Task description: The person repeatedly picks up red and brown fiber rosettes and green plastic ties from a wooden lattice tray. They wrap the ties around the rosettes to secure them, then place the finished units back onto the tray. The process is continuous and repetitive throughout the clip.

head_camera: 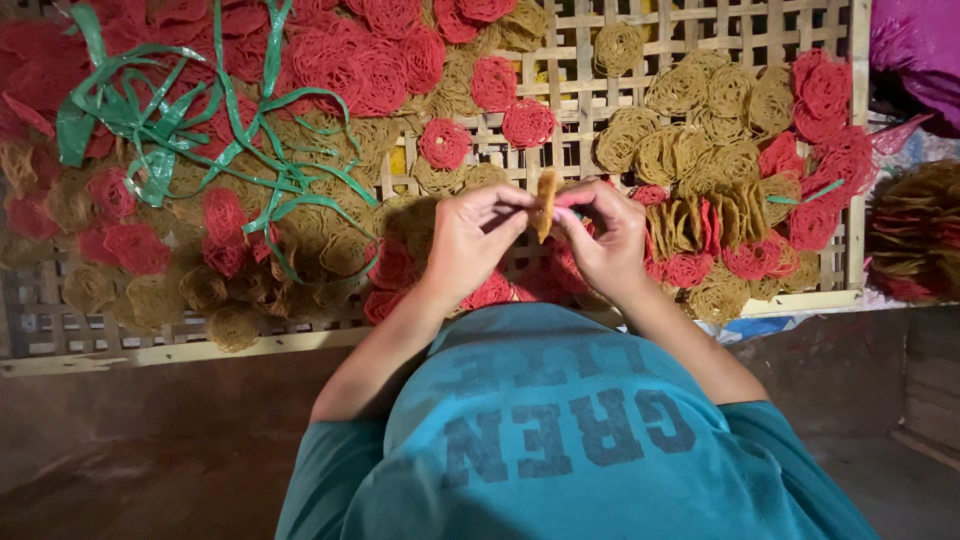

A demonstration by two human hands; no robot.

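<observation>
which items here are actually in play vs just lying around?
In hand:
- left hand and right hand, both pinching a tan stack of noodle discs, held on edge
- red and tan discs on the bamboo tray by the hands

Lying about:
- green strips, tangled at far left
- pink bag, top right
- disc bundles off the tray, right

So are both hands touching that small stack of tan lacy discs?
Touching: the head view shows left hand and right hand fingertips pinching the stack of tan lacy discs.

A small stack of tan, lacy round crackers (546, 203) stands edge-up above the bamboo tray (700, 30).
</observation>
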